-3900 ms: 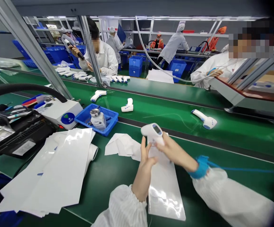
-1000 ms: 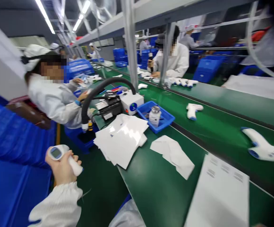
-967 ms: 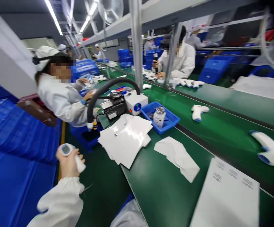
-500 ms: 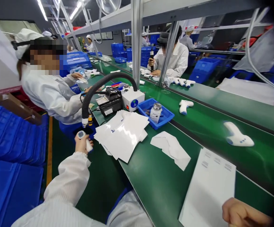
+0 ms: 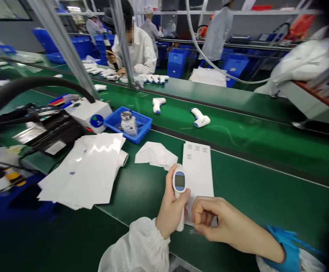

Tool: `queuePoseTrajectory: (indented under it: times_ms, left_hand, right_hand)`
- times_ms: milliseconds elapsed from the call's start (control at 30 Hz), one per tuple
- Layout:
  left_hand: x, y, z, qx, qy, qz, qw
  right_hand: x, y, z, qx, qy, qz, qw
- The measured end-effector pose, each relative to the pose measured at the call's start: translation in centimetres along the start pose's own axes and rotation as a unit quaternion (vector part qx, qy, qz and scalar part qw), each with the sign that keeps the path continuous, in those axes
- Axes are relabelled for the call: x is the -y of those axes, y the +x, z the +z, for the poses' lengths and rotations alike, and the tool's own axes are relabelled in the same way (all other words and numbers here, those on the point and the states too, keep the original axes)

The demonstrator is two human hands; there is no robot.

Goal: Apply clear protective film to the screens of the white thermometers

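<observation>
My left hand [image 5: 168, 213] is wrapped round the handle of a white infrared thermometer [image 5: 179, 181], its grey screen in a blue frame facing me. Just right of it, my right hand [image 5: 219, 221] is closed, thumb and fingertips drawn together; whatever they pinch, if anything, is too small to make out. A blue band circles that wrist. Both hands are over the lower part of a white label sheet [image 5: 197, 172] with a few small printed labels near its top. A crumpled white cloth or paper [image 5: 155, 154] lies left of the sheet.
Loose white sheets [image 5: 87, 173] spread over the green bench at left. Behind them are a white box unit [image 5: 89, 113] with a black hose [image 5: 39, 83] and a blue tray [image 5: 141, 130] holding a bottle [image 5: 128, 124]. Two thermometers [image 5: 200, 118] lie on the green belt. A co-worker [image 5: 141, 49] sits opposite.
My left hand has brought the thermometer from beyond the bench's left edge to over the label sheet, beside my right hand. The view has swung right.
</observation>
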State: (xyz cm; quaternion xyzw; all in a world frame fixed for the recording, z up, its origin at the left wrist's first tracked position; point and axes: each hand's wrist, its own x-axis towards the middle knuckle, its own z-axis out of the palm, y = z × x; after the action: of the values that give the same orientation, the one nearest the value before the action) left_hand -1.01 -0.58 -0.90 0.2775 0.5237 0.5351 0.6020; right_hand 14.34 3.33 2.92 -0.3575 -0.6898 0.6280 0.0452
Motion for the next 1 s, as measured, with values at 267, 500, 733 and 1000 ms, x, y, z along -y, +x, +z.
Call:
queuePoseTrajectory:
  times_ms: [267,500,733,1000]
  left_hand:
    - [1.4,1.8,2.3,0.111,0.019,-0.029,0.993]
    - [0.9,1.6,2.9,0.085,0.041,-0.074,0.993]
    - [1.6,1.7,2.3,0.116,0.029,-0.053,0.991]
    - [1.2,1.7,2.5,0.118,0.039,-0.05,0.991]
  right_hand:
    - [-1.2,-1.1,-1.7,-0.168,-0.024,-0.062,0.984]
    - [-0.8,1.0,-3.2,-0.283,-0.083,-0.106,0.95]
    - [0.3,1.6,-3.5,-0.25,0.012,-0.049,0.967]
    - [0.2,2.2,-4.3,-0.278,-0.085,-0.095,0.952]
